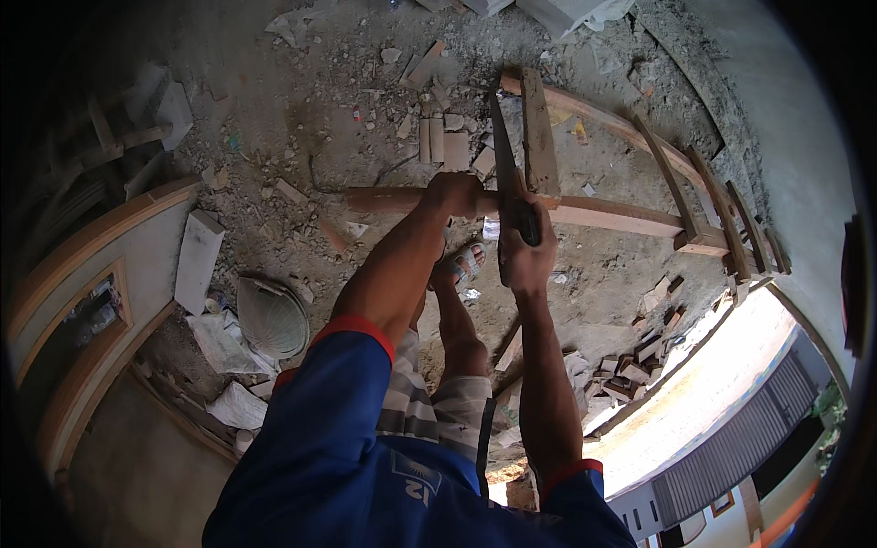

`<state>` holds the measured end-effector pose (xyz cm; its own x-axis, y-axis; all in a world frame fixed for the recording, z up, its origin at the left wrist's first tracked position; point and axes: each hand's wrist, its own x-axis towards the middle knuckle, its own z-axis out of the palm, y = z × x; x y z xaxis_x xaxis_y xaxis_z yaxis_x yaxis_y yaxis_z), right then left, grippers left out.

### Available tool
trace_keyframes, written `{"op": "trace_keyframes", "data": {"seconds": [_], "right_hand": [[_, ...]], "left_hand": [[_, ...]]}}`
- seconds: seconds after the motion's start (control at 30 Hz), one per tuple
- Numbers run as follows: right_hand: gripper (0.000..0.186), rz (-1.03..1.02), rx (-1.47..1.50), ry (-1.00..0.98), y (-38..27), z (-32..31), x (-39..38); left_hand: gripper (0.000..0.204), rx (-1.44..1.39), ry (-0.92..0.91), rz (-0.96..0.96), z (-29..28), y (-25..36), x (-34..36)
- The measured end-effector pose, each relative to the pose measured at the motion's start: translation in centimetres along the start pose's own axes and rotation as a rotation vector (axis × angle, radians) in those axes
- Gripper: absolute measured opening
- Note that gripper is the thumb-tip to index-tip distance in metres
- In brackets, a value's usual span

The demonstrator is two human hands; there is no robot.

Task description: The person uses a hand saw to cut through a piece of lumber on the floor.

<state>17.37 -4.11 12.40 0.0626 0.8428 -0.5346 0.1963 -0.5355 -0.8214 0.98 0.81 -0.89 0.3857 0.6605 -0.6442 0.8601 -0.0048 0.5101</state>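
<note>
My right hand (530,248) is wrapped around the dark handle of a handsaw (502,137). The blade points away from me, lying across a long wooden beam (617,216) close beside a wooden crosspiece (539,137). To the left of the saw, my left hand (455,194) is closed over the same beam, whose free end sticks out further left. Beam and crosspiece belong to a ladder-like wooden frame. How deep the blade sits in the wood is hidden.
Rubble and wood offcuts (442,143) litter the dirt floor. A round woven-looking lid or basket (272,318) and a pale block (198,260) lie left, near a wooden door frame (128,219). Bricks (630,374) are piled at right by a bright opening. My sandalled foot (470,262) is beneath the beam.
</note>
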Motion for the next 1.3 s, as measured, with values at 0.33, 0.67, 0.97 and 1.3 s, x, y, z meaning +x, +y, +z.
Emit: {"op": "trace_keyframes", "data": {"seconds": [0.33, 0.67, 0.97, 1.3], "right_hand": [[0.045, 0.015, -0.143, 0.022, -2.5, -9.6, -24.2], [0.046, 0.061, 0.019, 0.008, 1.0, -0.8, -4.4], [0.038, -0.169, -0.370, 0.076, -0.5, -9.9, -24.8], [0.049, -0.371, -0.104, 0.080, 5.1, -0.2, -5.1]], "left_hand": [[0.037, -0.045, -0.252, -0.159, -1.6, 0.8, -1.5], [0.040, 0.027, -0.202, -0.080, -0.4, -0.2, -1.2], [0.030, -0.046, -0.109, -0.153, -0.1, -0.2, -1.5], [0.034, 0.007, -0.067, -0.088, 0.2, -1.6, -2.2]]}}
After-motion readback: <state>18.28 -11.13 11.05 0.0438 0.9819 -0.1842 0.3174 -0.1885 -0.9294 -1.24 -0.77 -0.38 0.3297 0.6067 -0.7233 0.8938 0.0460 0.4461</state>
